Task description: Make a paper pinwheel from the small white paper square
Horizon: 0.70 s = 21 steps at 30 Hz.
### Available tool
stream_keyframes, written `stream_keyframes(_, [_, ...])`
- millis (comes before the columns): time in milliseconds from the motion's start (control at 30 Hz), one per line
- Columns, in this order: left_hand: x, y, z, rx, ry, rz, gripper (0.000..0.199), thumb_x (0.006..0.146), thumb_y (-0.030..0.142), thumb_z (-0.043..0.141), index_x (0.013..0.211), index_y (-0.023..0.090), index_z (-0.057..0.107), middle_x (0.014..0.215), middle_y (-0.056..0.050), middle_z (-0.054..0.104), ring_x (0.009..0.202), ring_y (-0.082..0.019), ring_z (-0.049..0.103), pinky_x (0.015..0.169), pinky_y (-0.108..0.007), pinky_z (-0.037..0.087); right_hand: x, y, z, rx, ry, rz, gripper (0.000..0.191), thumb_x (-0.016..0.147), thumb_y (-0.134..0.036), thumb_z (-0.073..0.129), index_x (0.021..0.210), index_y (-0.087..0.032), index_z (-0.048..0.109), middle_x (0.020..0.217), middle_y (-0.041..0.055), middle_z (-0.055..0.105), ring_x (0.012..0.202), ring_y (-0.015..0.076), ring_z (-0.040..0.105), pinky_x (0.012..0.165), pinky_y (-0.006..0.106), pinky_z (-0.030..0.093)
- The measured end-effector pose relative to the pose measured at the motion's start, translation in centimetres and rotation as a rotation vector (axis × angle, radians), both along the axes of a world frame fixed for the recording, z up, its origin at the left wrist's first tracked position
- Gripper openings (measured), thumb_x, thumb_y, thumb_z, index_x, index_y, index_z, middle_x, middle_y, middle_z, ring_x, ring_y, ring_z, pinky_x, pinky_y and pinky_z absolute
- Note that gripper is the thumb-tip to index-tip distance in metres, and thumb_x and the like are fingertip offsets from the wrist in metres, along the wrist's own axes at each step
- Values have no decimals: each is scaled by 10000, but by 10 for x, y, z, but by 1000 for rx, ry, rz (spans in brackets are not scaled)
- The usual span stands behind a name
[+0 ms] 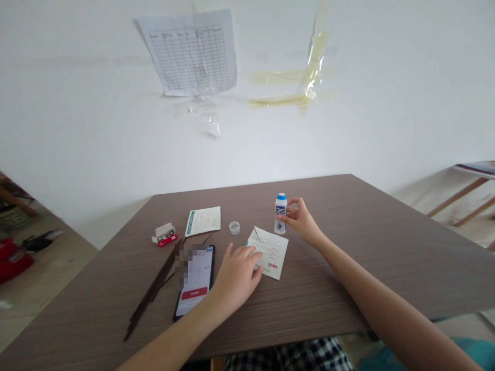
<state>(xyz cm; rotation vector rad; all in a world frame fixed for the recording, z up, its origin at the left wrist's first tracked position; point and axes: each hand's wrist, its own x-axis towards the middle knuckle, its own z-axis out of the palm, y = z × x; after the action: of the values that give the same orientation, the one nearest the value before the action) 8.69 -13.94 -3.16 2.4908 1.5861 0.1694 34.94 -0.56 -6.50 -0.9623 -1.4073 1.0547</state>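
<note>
- Checked shorts point(290, 356) show just past the near table edge, below the person's arms.
- The left hand point(235, 275) lies flat and open, its fingertips point(253, 261) resting on a handwritten card point(270, 252). It holds nothing.
- The card lies tilted on the table point(390, 257), just right of a phone point(195, 286), whose lit screen shows a red button and is partly blurred.
- Dark sticks point(152, 288) lie in a loose bundle left of the phone, nearly touching it at their far ends.
- The right hand point(301, 219) is half closed in a narrow grip, its fingers point(288, 212) against an upright white bottle point(280, 214) with a blue cap. Whether it bears the bottle's weight, I cannot tell.
- The bottle stands just past the card's far corner.
- A small round lid point(234, 227) sits between the bottle and a printed slip point(203, 220).
- A small red-and-white box point(165, 234) lies left of the slip.
- Red-handled pliers point(23, 252) lie on the floor, far left.
- A ruled sheet point(189, 51) is taped to the wall.
</note>
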Motion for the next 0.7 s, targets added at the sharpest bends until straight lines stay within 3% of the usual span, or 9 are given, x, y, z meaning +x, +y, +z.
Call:
stream_keyframes(100, [13,-10,-14,-41,-5,-14,471,1169,339,522,1571,329,767,1736,-151,685,1645,-422,603,1449,-808,297,3,-2,7,-41,96,22,763,708,-635,1066,1197,-325,568,1140,52,897,957,283,870,826,395,696])
stream_keyframes(300, [24,-4,-27,-9,5,13,440,1154,284,521,1525,274,758,1789,-185,620,1724,-453,506,1448,-810,300,10,-11,17,-160,175,75,515,857,-535,953,1292,-309,795,1139,81,893,980,281,855,882,435,710])
stream_keyframes(500, [24,2,-41,82,1,29,355,1161,279,570,1454,281,770,1749,-171,663,1685,-444,553,1399,-777,418,13,-16,11,-228,235,223,924,601,-170,981,1491,-320,779,1198,68,871,945,239,850,829,347,689])
stream_keyframes(600, [20,4,-45,142,-16,45,319,1153,277,633,1434,288,784,1721,-141,698,1648,-431,595,1380,-763,450,11,-20,7,-251,239,264,978,591,-147,1022,1515,-321,754,1157,62,877,979,257,866,828,345,686])
stream_keyframes(700, [18,4,-46,153,-12,65,333,1150,242,654,1452,275,789,1723,-130,702,1652,-427,599,1388,-779,430,9,-29,7,-257,245,295,934,644,-199,1094,1507,-309,752,1073,45,879,1026,277,877,932,408,709])
